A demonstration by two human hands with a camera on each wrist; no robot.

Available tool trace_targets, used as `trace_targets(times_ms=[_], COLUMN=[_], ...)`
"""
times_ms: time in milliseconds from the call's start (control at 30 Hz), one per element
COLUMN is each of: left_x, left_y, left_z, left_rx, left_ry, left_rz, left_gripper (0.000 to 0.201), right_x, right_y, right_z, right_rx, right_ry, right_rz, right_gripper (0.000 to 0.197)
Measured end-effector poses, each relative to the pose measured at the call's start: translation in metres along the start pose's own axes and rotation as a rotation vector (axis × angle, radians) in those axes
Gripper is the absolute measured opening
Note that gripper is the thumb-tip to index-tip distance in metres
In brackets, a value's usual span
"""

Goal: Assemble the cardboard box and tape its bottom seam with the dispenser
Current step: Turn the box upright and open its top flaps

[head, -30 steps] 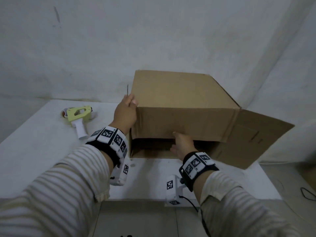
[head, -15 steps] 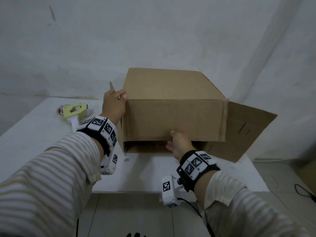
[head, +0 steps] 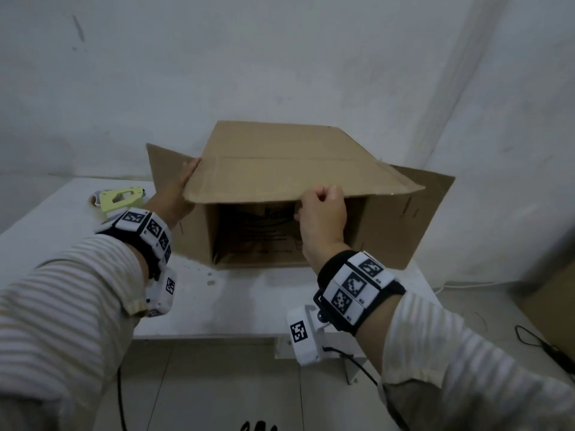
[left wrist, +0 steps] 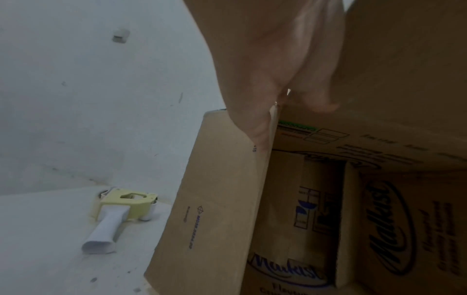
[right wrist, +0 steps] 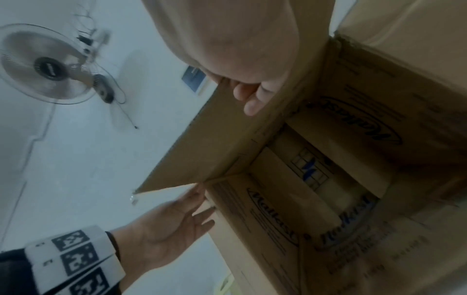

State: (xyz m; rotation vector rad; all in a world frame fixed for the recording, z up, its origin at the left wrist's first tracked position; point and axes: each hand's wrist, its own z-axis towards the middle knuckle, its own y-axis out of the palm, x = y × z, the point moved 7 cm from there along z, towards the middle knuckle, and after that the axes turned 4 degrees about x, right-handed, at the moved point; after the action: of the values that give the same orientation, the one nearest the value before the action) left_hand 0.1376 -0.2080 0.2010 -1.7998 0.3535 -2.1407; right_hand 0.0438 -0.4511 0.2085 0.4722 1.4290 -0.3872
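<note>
1. Cardboard box point(head: 280, 157) lies on its side on the white bench point(head: 62, 231), its open end facing the person, printed panels showing inside.
2. Right hand point(head: 323, 213) pinches the near edge of the top flap point(head: 295, 178), fingers curled round it, holding it raised over the opening.
3. Left hand point(head: 177, 194), at 9 o'clock from the opening, lies with straight fingers flat against the left flap point(head: 161, 169), which stands out sideways.
4. Right flap point(head: 413, 213) stands splayed out at 3 o'clock.
5. Tape dispenser point(head: 119, 199), yellow with a white handle, lies on the bench at 9 o'clock from the box, just beyond the left wrist, touched by neither hand.
</note>
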Motion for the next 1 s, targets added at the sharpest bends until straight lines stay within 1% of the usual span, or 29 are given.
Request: trace_targets(times_ms=[33, 67, 133, 167, 200, 233, 267, 300, 333, 367, 400, 467, 500, 533, 600, 667, 733, 800, 833, 933, 1000], left_x=[-0.001, -0.003, -0.005, -0.005, -0.003, -0.002, 0.001, 0.004, 0.005, 0.006, 0.001, -0.004, -0.004, -0.005, -0.007, -0.006, -0.002, 0.001, 0.0, -0.005, -0.006], left_y=[0.001, 0.0, -0.005, -0.008, -0.012, -0.015, -0.017, -0.016, -0.014, -0.011, -0.008, -0.006, -0.006, -0.006, -0.004, -0.001, 0.007, 0.017, 0.021, 0.029, 0.03], left_z=[0.001, 0.004, 0.009, 0.011, 0.014, 0.017, 0.019, 0.02, 0.023, 0.024, 0.028, 0.035, 0.038, 0.041, 0.043, 0.043, 0.042, 0.042, 0.042, 0.041, 0.042], left_rx=[0.005, 0.03, 0.123, 0.174, 0.231, 0.293, 0.344, 0.371, 0.377, 0.381, 0.393, 0.432, 0.449, 0.465, 0.5, 0.494, 0.446, 0.412, 0.412, 0.447, 0.472], left_ry=[0.0, 0.015, 0.049, 0.068, 0.105, 0.159, 0.186, 0.187, 0.158, 0.11, 0.046, -0.031, -0.038, -0.041, -0.071, -0.09, -0.036, 0.045, 0.062, 0.041, 0.033], left_rz=[-0.085, -0.115, 0.012, 0.057, 0.058, 0.057, 0.054, 0.056, 0.057, 0.046, 0.022, -0.014, -0.02, -0.017, -0.013, 0.007, 0.132, 0.236, 0.235, 0.177, 0.188], left_gripper=[0.041, 0.033, 0.026, 0.028, 0.041, 0.052, 0.058, 0.058, 0.057, 0.056, 0.054, 0.055, 0.061, 0.06, 0.04, 0.03, 0.032, 0.03, 0.031, 0.032, 0.032], right_x=[-0.013, -0.025, -0.046, -0.056, -0.063, -0.069, -0.073, -0.076, -0.077, -0.076, -0.072, -0.058, -0.048, -0.037, -0.016, -0.002, 0.005, 0.008, 0.009, 0.007, 0.005], right_y=[0.0, 0.002, 0.005, 0.008, 0.013, 0.017, 0.022, 0.025, 0.028, 0.031, 0.034, 0.041, 0.045, 0.049, 0.054, 0.059, 0.06, 0.059, 0.059, 0.055, 0.045], right_z=[0.001, 0.003, 0.008, 0.012, 0.016, 0.02, 0.024, 0.029, 0.035, 0.042, 0.05, 0.067, 0.075, 0.083, 0.093, 0.097, 0.097, 0.099, 0.101, 0.105, 0.104], right_rx=[-0.007, -0.011, -0.007, -0.01, -0.014, -0.019, -0.025, -0.028, -0.031, -0.042, -0.064, -0.14, -0.179, -0.209, -0.238, -0.23, -0.208, -0.187, -0.185, -0.188, -0.146], right_ry=[-0.06, -0.122, -0.254, -0.319, -0.382, -0.443, -0.5, -0.542, -0.567, -0.573, -0.568, -0.545, -0.535, -0.534, -0.571, -0.631, -0.678, -0.696, -0.693, -0.692, -0.69], right_rz=[0.013, 0.017, -0.005, -0.01, -0.02, -0.045, -0.081, -0.119, -0.162, -0.21, -0.272, -0.479, -0.631, -0.796, -1.086, -1.234, -1.261, -1.235, -1.216, -1.147, -1.091], right_gripper=[0.023, 0.022, 0.014, 0.008, 0.006, 0.013, 0.026, 0.04, 0.054, 0.064, 0.069, 0.07, 0.068, 0.066, 0.061, 0.053, 0.043, 0.038, 0.038, 0.038, 0.039])
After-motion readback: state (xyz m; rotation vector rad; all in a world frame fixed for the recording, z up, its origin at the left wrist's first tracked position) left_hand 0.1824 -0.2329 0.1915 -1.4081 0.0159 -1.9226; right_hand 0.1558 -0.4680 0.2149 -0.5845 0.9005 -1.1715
